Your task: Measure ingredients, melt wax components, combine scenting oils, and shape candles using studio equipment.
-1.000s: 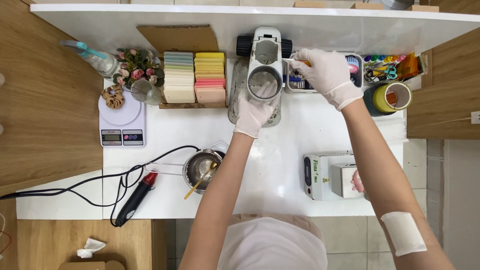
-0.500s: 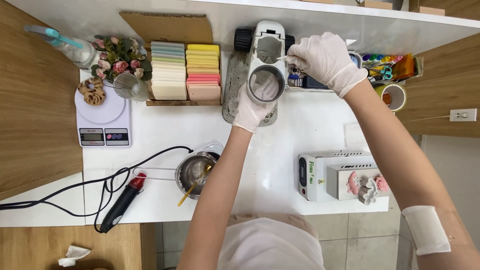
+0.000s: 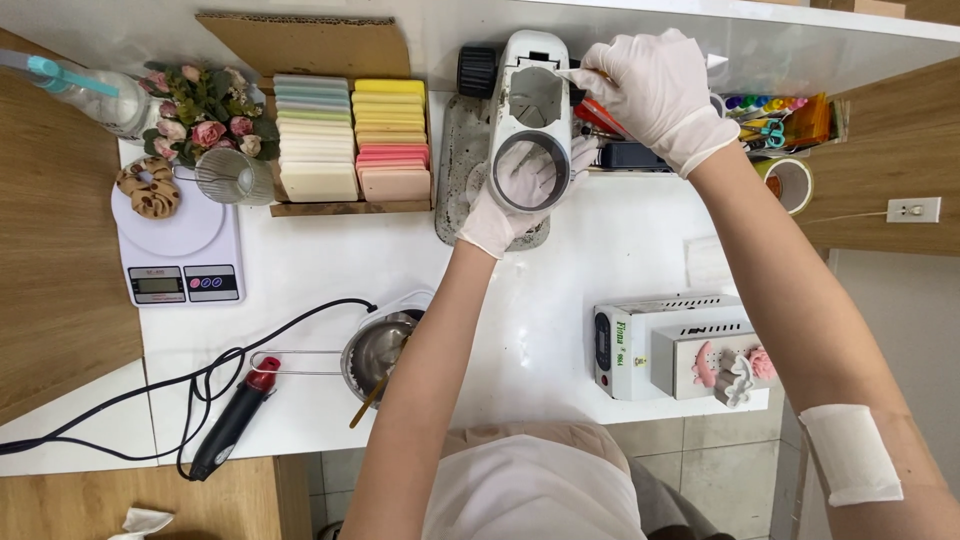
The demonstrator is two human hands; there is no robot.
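The left hand point(image 3: 500, 205) has its grip wrapped around the round cup point(image 3: 528, 172) of the white machine point(image 3: 535, 110) on the desk point(image 3: 300, 260). Just right, the right hand point(image 3: 655, 85) pinches something thin I cannot make out.

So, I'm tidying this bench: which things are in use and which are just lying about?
In use: left hand, right hand, white machine with round opening.
Lying about: white kitchen scale, pastel stacked bars, black heat tool, small metal pot.
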